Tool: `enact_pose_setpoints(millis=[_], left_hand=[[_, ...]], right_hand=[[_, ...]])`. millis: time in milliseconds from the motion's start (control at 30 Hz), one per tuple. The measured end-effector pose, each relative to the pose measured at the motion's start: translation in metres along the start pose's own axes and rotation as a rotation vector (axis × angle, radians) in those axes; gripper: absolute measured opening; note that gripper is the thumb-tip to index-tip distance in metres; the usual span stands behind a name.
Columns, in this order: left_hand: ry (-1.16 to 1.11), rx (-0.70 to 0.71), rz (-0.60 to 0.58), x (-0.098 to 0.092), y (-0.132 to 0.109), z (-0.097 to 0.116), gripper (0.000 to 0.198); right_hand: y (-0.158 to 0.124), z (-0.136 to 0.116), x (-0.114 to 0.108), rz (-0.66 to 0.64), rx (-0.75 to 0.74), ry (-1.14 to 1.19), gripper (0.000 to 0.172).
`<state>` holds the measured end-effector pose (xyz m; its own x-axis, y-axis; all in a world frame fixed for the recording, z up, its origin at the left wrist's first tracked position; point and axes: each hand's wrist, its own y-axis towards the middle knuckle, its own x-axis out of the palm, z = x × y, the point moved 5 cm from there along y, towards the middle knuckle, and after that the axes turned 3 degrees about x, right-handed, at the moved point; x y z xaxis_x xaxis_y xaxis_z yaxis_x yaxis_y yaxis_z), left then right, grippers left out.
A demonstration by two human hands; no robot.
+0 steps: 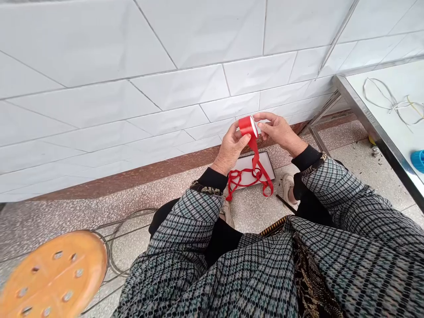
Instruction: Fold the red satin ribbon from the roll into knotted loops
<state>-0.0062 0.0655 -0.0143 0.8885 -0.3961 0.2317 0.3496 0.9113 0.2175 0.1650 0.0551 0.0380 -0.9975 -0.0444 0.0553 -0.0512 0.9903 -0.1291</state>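
My left hand [232, 148] and my right hand [276, 130] both grip a small roll of red ribbon [248, 126] held up in front of me. The left thumb presses on the roll's red side, and the right fingers curl round its white end. A loose length of red ribbon [253, 174] hangs down from the roll and loops in tangles above the floor. Both arms wear checked sleeves with black cuffs.
A white flat box with a dark rim [268, 165] lies on the speckled floor by the tiled wall. An orange perforated stool [53, 276] stands at the lower left. A steel-edged table [367, 117] with thin wires and a blue object [419, 160] is on the right.
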Motion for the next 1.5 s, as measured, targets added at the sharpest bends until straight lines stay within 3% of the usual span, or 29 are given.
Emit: enact_pose_setpoints(millis=[100, 267, 400, 600, 667, 800, 933, 1033, 1233, 1333, 1500], left_hand=[[0.033, -0.045, -0.018, 0.001, 0.000, 0.000, 0.075], [0.041, -0.070, 0.019, -0.001, -0.001, 0.000, 0.073], [0.051, -0.085, 0.052, -0.002, -0.001, 0.001, 0.068], [-0.031, -0.129, -0.003, 0.003, -0.004, -0.002, 0.071], [-0.071, -0.148, -0.002, 0.006, -0.006, -0.006, 0.072], [-0.149, -0.193, 0.038, 0.015, -0.011, -0.015, 0.076], [-0.127, -0.289, 0.134, 0.018, -0.016, -0.024, 0.068], [-0.011, -0.184, 0.213, 0.013, -0.015, -0.019, 0.057], [0.306, 0.044, 0.218, 0.004, -0.013, -0.011, 0.042], [0.440, 0.089, 0.245, 0.000, -0.014, -0.015, 0.043], [0.569, 0.114, 0.168, 0.000, -0.014, -0.023, 0.053]], right_hand=[[-0.001, 0.006, 0.003, -0.071, 0.025, -0.015, 0.017], [-0.001, 0.006, 0.004, -0.179, -0.062, -0.094, 0.041], [-0.003, 0.000, 0.006, -0.255, -0.143, -0.145, 0.049], [-0.003, 0.008, 0.008, -0.277, -0.058, -0.124, 0.057], [-0.002, 0.009, 0.010, -0.255, -0.041, -0.080, 0.050], [0.000, 0.009, 0.007, -0.087, -0.034, -0.047, 0.038], [0.003, 0.012, 0.005, -0.019, 0.001, 0.008, 0.038], [0.005, 0.020, 0.006, -0.024, 0.059, 0.060, 0.042], [0.008, 0.028, 0.013, -0.018, 0.124, 0.151, 0.040], [0.004, 0.028, 0.017, -0.032, 0.156, 0.187, 0.036], [0.000, 0.027, 0.020, -0.010, 0.163, 0.180, 0.044]])
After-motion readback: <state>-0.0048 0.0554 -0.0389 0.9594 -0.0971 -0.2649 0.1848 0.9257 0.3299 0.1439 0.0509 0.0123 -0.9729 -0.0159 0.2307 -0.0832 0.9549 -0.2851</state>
